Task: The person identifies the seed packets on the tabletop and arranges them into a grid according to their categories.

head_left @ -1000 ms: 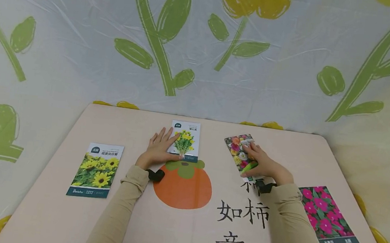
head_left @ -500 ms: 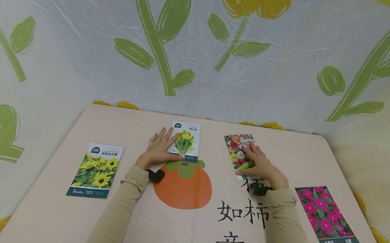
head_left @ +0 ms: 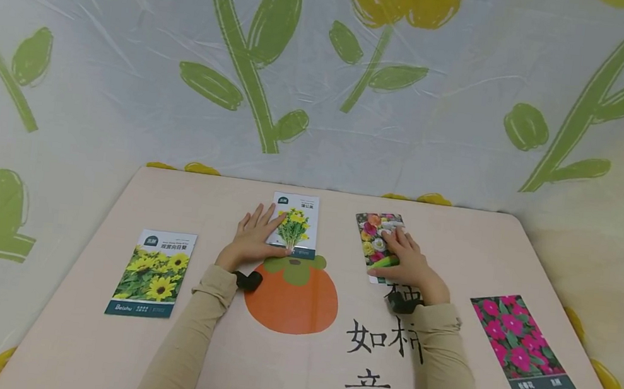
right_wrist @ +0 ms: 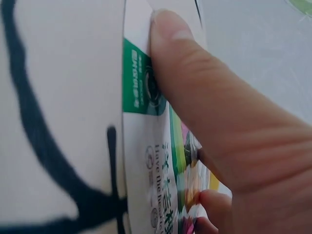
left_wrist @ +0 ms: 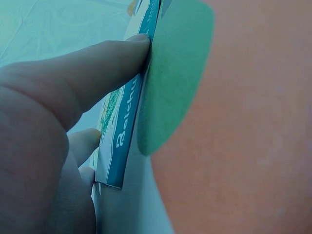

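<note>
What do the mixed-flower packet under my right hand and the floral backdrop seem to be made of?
The mixed-flower packet looks like glossy plastic film or laminated paper: the right wrist view shows shiny crinkles. The floral backdrop seems thin, faintly shiny cloth or plastic sheeting, judging by its creases.

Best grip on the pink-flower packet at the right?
I'd span its long edges near mid-length from above, thumb on one, fingers on the other. The pink-flower packet lies flat, longer than wide, top face uncovered. The right hand is nearer, but its fingers are on the multicolour-flower packet, so that probably comes first.
</note>
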### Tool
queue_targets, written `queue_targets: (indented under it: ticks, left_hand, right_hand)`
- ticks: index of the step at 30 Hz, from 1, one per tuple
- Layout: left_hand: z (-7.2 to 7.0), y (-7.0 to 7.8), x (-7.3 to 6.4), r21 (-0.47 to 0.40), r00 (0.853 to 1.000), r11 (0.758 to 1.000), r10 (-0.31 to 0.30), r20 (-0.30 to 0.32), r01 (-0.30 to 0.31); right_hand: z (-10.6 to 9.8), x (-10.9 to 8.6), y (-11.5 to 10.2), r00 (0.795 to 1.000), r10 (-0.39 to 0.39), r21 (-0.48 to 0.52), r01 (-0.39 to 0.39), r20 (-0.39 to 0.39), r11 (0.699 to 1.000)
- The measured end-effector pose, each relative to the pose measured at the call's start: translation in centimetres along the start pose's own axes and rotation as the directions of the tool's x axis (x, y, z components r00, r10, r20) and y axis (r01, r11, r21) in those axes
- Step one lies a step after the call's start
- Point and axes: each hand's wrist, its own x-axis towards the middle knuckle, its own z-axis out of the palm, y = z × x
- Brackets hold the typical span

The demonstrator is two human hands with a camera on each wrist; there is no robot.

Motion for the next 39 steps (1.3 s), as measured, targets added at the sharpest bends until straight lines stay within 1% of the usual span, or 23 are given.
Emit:
queue_targets:
  ticks: [7, 10, 14, 19, 26, 32, 34, 39]
  left_hand:
    - [0.4, -0.8, 0.5, -0.013, 1.000, 1.000, -0.005, 0.007, 0.005]
    - [0.4, -0.7, 0.4, -0.009, 1.000, 1.000, -0.006, 0.007, 0.006]
    - [0.1, -0.1, 0.1, -0.008, 1.000, 1.000, -0.006, 0.006, 0.006]
    - [-0.2, 0.4, -0.2, -0.014, 1.000, 1.000, -0.011, 0.010, 0.011]
    - [-0.1, 0.1, 0.0, 0.001, 1.000, 1.000, -0.009, 0.008, 0.009]
    - [-0.4, 0.4, -0.2, -0.017, 1.000, 1.000, -0.001, 0.002, 0.001]
    - [-0.4, 0.4, -0.2, -0.009, 1.000, 1.000, -0.002, 0.002, 0.002]
    - [-0.1, 0.2, 0.0, -0.005, 1.000, 1.000, 0.002, -0.002, -0.002]
  right_hand:
    - [0.6, 0.4, -0.5, 0.999, 0.024, -0.004, -0.024, -0.032, 1.000]
    - [0.8, 0.4, -0.8, 0.998, 0.041, 0.003, -0.041, -0.046, 0.999]
    - [1.1, 0.6, -1.2, 0.997, 0.057, 0.011, -0.056, -0.060, 0.998]
    - [1.5, 0.9, -1.1, 0.995, 0.057, 0.014, -0.056, -0.080, 0.998]
    - [1.8, 1.2, -1.2, 0.993, 0.060, 0.023, -0.058, -0.098, 0.998]
    - [2.0, 1.3, -1.2, 0.991, 0.057, 0.027, -0.054, -0.123, 0.998]
    - [2.2, 1.3, -1.1, 0.990, 0.055, 0.028, -0.052, -0.129, 0.998]
    - [2.5, 1.3, -1.1, 0.990, 0.059, 0.061, -0.051, -0.131, 0.997]
